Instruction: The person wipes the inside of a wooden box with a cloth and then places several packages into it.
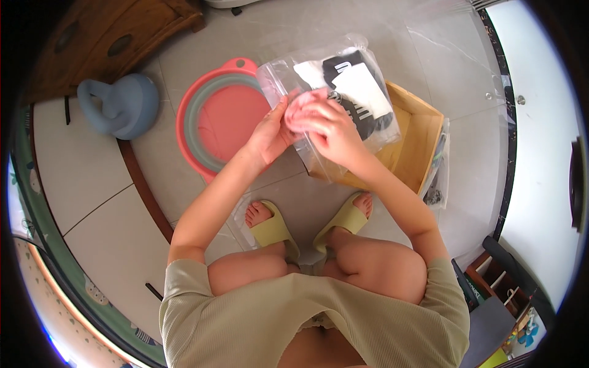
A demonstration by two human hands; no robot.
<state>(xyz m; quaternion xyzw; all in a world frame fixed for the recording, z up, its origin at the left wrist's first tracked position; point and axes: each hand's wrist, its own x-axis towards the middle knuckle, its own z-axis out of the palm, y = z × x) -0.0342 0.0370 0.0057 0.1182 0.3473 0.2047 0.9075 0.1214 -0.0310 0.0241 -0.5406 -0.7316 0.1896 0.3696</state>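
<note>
A clear plastic zip bag (276, 76) is spread over a wooden box (412, 133). Folded black and white cloth items, seemingly socks (361, 87), lie inside the bag. My left hand (271, 133) grips the bag's near-left edge, thumb up along the opening. A folded pink cloth item (299, 112) is in my right hand (333, 126), pressed at the bag's mouth. The fingers of that hand cover part of the cloth, so its exact kind is hidden. Left of the bag sits a pink and grey collapsible basin (188, 124), partly behind my left forearm.
A blue-grey kettlebell-shaped object (133, 108) stands on the tiled floor beside white cabinet fronts (83, 165). Dark wooden furniture (115, 37) is at the upper left. Another filled clear bag (437, 175) rests against the box's right side. My feet in yellow-green slippers (271, 230) are close below.
</note>
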